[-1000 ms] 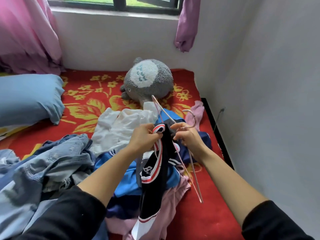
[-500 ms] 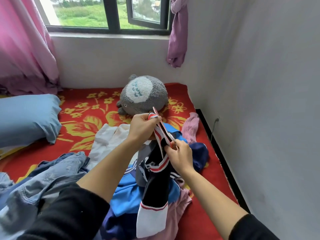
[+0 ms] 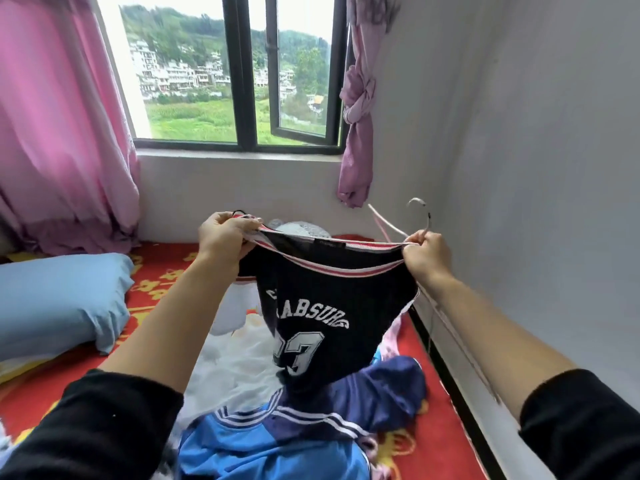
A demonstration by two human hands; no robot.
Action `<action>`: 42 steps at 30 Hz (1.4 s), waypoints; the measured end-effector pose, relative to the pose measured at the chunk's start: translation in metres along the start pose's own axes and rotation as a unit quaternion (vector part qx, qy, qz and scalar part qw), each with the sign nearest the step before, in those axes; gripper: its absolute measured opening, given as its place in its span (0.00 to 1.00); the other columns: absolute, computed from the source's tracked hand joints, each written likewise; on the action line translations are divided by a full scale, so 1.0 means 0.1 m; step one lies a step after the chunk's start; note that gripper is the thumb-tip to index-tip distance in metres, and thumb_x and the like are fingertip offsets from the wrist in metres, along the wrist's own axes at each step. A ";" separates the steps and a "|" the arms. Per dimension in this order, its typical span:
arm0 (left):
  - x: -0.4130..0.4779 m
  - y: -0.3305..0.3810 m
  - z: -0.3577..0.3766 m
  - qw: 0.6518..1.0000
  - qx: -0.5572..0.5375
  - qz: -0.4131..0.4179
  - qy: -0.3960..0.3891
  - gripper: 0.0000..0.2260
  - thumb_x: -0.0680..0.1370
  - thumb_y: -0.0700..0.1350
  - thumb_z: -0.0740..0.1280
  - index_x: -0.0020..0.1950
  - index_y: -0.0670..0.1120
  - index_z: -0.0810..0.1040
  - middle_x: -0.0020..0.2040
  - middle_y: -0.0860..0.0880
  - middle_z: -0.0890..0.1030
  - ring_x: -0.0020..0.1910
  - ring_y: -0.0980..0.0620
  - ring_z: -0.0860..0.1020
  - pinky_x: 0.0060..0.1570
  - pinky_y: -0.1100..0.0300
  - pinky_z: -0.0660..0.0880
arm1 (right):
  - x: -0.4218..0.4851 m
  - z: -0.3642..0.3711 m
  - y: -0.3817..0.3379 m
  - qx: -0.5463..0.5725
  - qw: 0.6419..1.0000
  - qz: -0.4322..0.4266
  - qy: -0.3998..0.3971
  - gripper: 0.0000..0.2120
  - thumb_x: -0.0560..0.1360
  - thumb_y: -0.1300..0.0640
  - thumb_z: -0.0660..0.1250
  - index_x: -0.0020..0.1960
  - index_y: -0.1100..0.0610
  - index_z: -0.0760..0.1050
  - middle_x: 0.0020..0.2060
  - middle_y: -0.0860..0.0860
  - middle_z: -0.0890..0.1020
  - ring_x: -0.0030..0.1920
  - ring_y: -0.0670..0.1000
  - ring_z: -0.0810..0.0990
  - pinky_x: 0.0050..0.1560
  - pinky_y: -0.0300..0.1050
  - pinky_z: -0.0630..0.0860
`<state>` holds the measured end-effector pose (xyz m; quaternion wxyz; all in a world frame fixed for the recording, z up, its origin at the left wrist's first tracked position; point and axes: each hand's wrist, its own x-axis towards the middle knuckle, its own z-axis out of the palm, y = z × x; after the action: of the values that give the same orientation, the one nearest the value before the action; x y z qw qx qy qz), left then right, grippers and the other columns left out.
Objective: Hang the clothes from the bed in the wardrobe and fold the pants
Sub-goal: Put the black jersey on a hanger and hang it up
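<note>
A: Where am I w/ this?

B: Hanging step, not pants yet. You hold the jersey [image 3: 322, 313] up over the bed [image 3: 162, 258], neck pulled wide. Your left hand [image 3: 225, 237] pinches the collar trim. Your right hand [image 3: 427, 258] grips the other side of the collar plus the hanger [image 3: 388, 225], fingers curled tight.

A: Hanger in yet?

B: Doesn't look it. Hook and one arm stick up behind your right fist, outside the neck. Next, I'd say: keep the neck open w/ the left, feed a hanger arm down thru it, seat both shoulders.

A: Changed vs. half a sec ago?

B: Hands were close together, jersey bunched low over the pile [image 3: 263, 448]. Now they're spread apart and raised, the print faces you, and the hook shows.
</note>
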<state>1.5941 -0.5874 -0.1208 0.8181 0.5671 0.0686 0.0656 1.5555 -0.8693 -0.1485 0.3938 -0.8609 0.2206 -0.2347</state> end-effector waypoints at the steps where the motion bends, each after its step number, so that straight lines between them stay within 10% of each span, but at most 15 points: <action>1: 0.01 0.09 -0.01 1.000 -0.016 -0.001 -0.009 0.14 0.72 0.27 0.66 0.44 0.46 0.69 0.38 0.46 0.78 0.38 0.51 0.79 0.39 0.58 0.79 | 0.07 -0.10 -0.18 0.021 1.000 -0.013 0.013 0.12 0.70 0.68 0.60 0.46 0.62 0.81 0.42 0.55 0.81 0.45 0.55 0.76 0.45 0.39 0.67; 10: -0.01 1.02 -0.01 0.975 0.173 0.056 -0.130 0.15 0.72 0.28 0.65 0.50 0.46 0.80 0.42 0.47 0.77 0.43 0.53 0.77 0.42 0.63 0.79 | 0.37 -0.63 -1.11 0.081 0.984 -0.114 0.109 0.09 0.70 0.66 0.62 0.44 0.60 0.80 0.39 0.53 0.80 0.42 0.52 0.76 0.43 0.39 0.69; 17: 0.09 0.24 -0.17 0.975 0.195 -0.103 -0.019 0.07 0.76 0.41 0.66 0.37 0.47 0.75 0.33 0.49 0.74 0.28 0.54 0.73 0.21 0.69 0.72 | 0.08 -0.16 -0.52 0.023 0.995 -0.022 -0.098 0.06 0.69 0.68 0.64 0.36 0.61 0.76 0.30 0.53 0.73 0.34 0.53 0.72 0.32 0.41 0.65; 26: -0.01 -0.34 -0.08 0.945 0.311 -0.101 -0.026 0.15 0.67 0.50 0.73 0.44 0.38 0.82 0.40 0.43 0.83 0.38 0.43 0.82 0.43 0.50 0.79 | -0.10 -0.10 -0.28 0.202 0.960 -0.009 -0.194 0.07 0.77 0.57 0.66 0.43 0.59 0.76 0.25 0.49 0.69 0.17 0.42 0.62 0.17 0.32 0.56; 42: -0.01 -0.37 -0.30 0.791 0.571 0.219 -0.017 0.11 0.76 0.55 0.68 0.41 0.49 0.75 0.33 0.53 0.74 0.39 0.48 0.74 0.38 0.58 0.67 | -0.30 -0.07 0.05 0.179 0.926 0.016 -0.331 0.12 0.73 0.64 0.69 0.31 0.59 0.79 0.21 0.48 0.63 0.20 0.44 0.58 0.21 0.33 0.54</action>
<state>1.5889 -0.5726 -0.1663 0.3097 0.9321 -0.0459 0.1820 1.5262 -0.8594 -0.1555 0.5960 -0.8010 0.0455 0.0347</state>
